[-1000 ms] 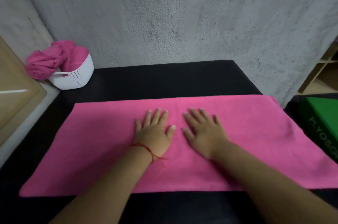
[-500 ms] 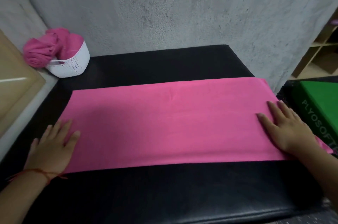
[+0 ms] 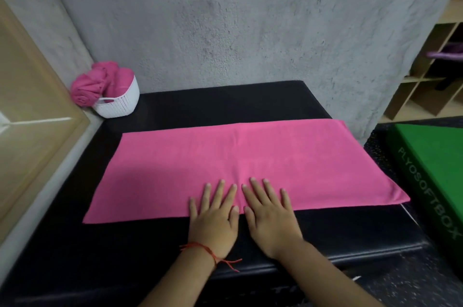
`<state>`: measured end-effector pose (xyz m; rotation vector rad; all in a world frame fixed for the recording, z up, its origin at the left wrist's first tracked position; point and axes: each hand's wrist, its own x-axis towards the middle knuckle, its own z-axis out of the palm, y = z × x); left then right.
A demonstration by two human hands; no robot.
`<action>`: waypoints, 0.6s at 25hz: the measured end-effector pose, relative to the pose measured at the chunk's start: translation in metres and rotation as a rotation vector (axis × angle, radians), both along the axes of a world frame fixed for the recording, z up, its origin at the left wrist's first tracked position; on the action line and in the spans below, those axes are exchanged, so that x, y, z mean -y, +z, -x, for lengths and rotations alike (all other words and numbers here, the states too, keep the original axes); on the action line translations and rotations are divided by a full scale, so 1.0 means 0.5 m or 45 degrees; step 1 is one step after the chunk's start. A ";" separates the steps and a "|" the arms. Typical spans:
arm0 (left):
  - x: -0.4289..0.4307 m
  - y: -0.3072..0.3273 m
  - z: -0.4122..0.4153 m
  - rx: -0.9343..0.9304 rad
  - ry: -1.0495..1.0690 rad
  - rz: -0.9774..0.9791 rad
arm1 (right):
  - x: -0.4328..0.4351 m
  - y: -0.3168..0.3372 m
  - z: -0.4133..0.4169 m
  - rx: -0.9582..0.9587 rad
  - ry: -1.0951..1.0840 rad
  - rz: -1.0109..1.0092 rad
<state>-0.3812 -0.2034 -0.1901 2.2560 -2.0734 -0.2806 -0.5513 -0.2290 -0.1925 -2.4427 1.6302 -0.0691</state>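
A pink towel (image 3: 240, 156) lies spread flat and lengthwise across a black padded bench (image 3: 215, 101). My left hand (image 3: 213, 216) and my right hand (image 3: 270, 214) lie side by side, palms down, at the middle of the towel's near edge. Their straight fingers rest on the cloth while the palms lie on the black pad. A red string is tied around my left wrist. Neither hand holds anything.
A white basket (image 3: 120, 103) with rolled pink towels (image 3: 95, 83) stands at the bench's back left corner against the grey wall. A green box (image 3: 436, 171) sits to the right. Wooden shelves (image 3: 431, 76) stand at the far right, a wooden panel (image 3: 30, 116) on the left.
Half a second ago my hands were at the towel's two ends; both have come back together at the middle of its near edge. The towel looks smoother.
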 end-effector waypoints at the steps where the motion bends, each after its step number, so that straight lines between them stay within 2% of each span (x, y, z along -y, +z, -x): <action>1: -0.016 0.000 -0.023 0.003 0.008 -0.004 | -0.014 -0.003 0.018 0.001 0.008 0.039; 5: -0.091 -0.022 -0.227 0.052 0.321 0.081 | -0.022 -0.021 0.209 -0.077 -0.206 0.127; 10: -0.171 -0.008 -0.484 -0.092 0.733 -0.035 | -0.016 -0.004 0.415 -0.148 -0.569 -0.036; 13: -0.170 -0.004 -0.521 -0.066 0.813 -0.128 | -0.014 0.008 0.439 -0.094 -0.705 -0.077; 15: -0.147 0.006 -0.507 -0.133 0.876 -0.172 | -0.015 0.007 0.430 -0.049 -0.800 -0.066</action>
